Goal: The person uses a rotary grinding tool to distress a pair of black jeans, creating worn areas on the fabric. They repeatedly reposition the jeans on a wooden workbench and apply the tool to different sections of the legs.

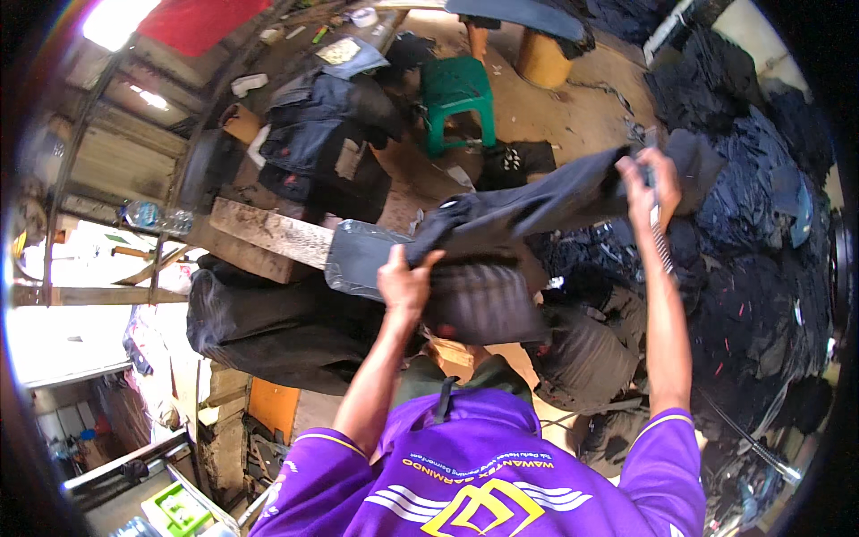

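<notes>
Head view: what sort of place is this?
Likely a small garment workshop, judging by the big heap of dark cloth at right, the dark garment being worked in front, and the pile of dark clothes left of the green stool.

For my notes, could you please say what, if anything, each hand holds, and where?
Left hand: dark garment, near its left end. Right hand: apparently a slim blurred tool; whether it also grips the garment is unclear.
</notes>
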`<state>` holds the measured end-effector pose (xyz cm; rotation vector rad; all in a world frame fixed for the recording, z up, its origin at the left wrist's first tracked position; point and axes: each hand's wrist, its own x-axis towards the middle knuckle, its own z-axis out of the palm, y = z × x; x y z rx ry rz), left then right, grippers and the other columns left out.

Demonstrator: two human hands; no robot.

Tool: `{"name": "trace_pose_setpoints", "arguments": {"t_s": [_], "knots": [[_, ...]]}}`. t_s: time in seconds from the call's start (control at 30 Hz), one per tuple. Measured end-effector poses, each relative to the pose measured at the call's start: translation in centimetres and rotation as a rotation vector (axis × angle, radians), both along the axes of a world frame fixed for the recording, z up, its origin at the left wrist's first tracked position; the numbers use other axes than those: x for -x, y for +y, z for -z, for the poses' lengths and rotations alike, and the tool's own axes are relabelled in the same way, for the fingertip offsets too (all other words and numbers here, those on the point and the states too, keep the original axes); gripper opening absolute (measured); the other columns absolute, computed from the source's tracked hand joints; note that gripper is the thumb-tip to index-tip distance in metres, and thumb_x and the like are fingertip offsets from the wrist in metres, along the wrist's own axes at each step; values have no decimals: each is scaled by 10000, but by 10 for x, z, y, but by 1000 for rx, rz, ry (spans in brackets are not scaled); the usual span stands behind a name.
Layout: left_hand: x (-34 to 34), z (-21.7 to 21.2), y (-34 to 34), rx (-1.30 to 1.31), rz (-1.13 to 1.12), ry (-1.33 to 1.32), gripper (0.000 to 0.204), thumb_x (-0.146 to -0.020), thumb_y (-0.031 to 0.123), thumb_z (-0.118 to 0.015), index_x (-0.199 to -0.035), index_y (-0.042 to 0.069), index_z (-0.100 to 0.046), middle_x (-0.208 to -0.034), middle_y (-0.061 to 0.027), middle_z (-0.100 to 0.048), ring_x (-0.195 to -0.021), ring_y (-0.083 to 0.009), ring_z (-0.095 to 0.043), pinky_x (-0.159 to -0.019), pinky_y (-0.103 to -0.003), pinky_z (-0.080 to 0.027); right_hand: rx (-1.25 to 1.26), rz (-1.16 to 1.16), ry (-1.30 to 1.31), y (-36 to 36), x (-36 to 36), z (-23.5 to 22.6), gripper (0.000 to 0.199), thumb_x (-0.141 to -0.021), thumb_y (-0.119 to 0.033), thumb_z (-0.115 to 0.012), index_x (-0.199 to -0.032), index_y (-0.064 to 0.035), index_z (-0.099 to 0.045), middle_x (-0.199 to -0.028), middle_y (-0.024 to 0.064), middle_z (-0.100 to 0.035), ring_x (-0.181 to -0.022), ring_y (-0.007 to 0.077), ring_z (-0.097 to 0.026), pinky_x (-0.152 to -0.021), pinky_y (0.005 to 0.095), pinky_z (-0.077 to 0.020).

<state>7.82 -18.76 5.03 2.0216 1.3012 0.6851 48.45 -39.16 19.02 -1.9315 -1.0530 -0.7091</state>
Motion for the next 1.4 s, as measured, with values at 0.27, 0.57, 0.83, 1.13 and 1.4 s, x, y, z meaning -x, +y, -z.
{"name": "trace_pose_setpoints", "arguments": {"t_s": [0.27,0.57,0.83,1.13,1.4], "knots": [[199,-35,215,-26,-50,182,791,-834,627,-924,-1286,3,-746,-1142,-286,-804,-1116,-393,-786,-977,-484,-593,221,-625,319,53,301,121,369,-905,-192,-896,-1223,-107,-731,-1318,237,-728,-1230,432,-716,-1036,491,-604],[216,16,115,318,-143,118,1047,-629,479,-1053,-1440,13,-583,-1273,-244,-754,-1220,-386,-722,-1120,-460,-514,296,-264,435,39,323,167,870,-654,-414,-1051,-1338,-85,-626,-1539,279,-598,-1399,481,-588,-1196,545,-479],[225,-10,209,-57,120,-19,473,-844,488,-904,-1148,130,-854,-1067,-100,-789,-979,-271,-737,-930,-495,-539,307,-396,256,67,377,172,935,-647,-565,-1014,-1356,-103,-615,-1345,210,-639,-1513,480,-493,-1292,703,-295],[180,25,192,-501,-313,187,1021,-902,464,-862,-1696,52,-370,-1728,-296,-350,-1652,-467,-238,-1311,-613,-222,206,-414,367,139,446,163,694,-796,-370,-981,-1346,-91,-664,-1321,190,-671,-1466,476,-538,-1247,602,-386],[105,40,25,-310,390,210,765,-1086,663,-513,-1657,154,-525,-1811,-196,-318,-1708,-373,-216,-1387,-581,-85,171,-230,378,44,282,152,403,-936,-309,-917,-1160,-27,-738,-1117,170,-777,-1142,379,-749,-1137,504,-534]]}}
